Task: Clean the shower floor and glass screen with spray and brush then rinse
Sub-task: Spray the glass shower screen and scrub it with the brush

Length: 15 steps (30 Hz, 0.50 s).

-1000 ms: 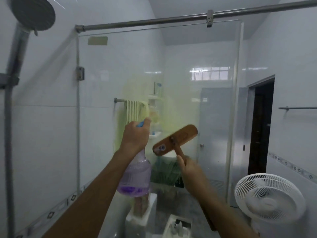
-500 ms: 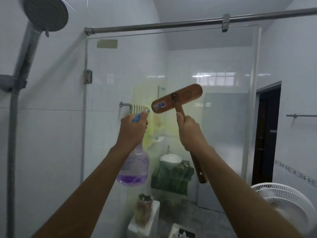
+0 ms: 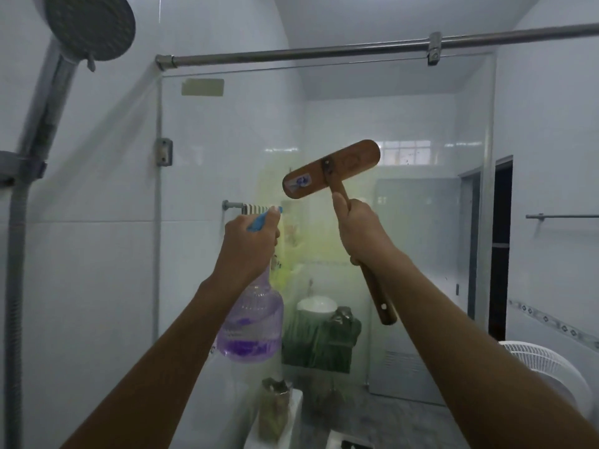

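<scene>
— Where is the glass screen (image 3: 421,124)?
— Straight ahead, upright, hung under a steel rail (image 3: 324,55) and fixed to the left wall by a metal hinge bracket (image 3: 164,151). A yellow-green haze covers its middle.
— And the brush (image 3: 330,170)?
— Raised in front of that haze. Its wooden back faces the camera and is tilted, right end higher, with a sticker near the left end. The bristles face the glass; I cannot tell whether they touch it.
— Who holds it?
— The right hand (image 3: 359,231) has its fingers wrapped round the handle and its thumb laid up along it. The end of the handle sticks out below the hand.
— The spray bottle (image 3: 249,322)?
— Just left of the brush, clear purple, with purple liquid pooled at the bottom. The left hand (image 3: 249,244) is curled round its neck. The blue nozzle pokes out above the knuckles towards the glass, and the body hangs below the hand.
— What lies around them?
— A round shower head (image 3: 87,24) is at the upper left on its holder, with the ribbed hose (image 3: 14,286) running down the left edge. Behind the glass are a towel rail (image 3: 233,205), a white bowl (image 3: 316,304) on something green, and a grey door. At the right are a dark doorway (image 3: 500,241) and, low down, a white fan (image 3: 551,367).
</scene>
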Each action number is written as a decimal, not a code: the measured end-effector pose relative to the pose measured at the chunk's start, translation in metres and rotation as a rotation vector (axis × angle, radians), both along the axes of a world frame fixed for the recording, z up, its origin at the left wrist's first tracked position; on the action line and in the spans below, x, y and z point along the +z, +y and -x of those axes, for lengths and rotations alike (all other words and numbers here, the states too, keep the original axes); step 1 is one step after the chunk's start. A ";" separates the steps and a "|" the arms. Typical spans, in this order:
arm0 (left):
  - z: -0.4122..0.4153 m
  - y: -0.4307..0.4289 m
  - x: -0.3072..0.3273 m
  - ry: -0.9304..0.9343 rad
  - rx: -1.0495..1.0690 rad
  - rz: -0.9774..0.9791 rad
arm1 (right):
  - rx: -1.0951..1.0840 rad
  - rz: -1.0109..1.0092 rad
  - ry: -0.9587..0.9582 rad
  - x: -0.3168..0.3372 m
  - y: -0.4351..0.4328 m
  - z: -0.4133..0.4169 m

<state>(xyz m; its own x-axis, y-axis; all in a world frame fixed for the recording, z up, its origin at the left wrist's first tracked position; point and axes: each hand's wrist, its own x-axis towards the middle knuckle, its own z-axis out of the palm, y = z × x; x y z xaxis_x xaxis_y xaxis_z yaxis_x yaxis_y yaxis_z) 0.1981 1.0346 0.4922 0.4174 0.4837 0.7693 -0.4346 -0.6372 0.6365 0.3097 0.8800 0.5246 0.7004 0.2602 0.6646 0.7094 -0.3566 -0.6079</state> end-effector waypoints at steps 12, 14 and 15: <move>0.015 0.026 -0.044 0.020 0.029 -0.025 | 0.029 0.224 -0.028 -0.095 0.012 0.023; 0.014 0.026 -0.044 0.016 0.025 -0.023 | 0.018 0.153 -0.042 -0.055 0.017 0.021; 0.014 0.027 -0.043 0.008 0.023 -0.024 | 0.025 0.109 -0.033 -0.044 0.019 0.021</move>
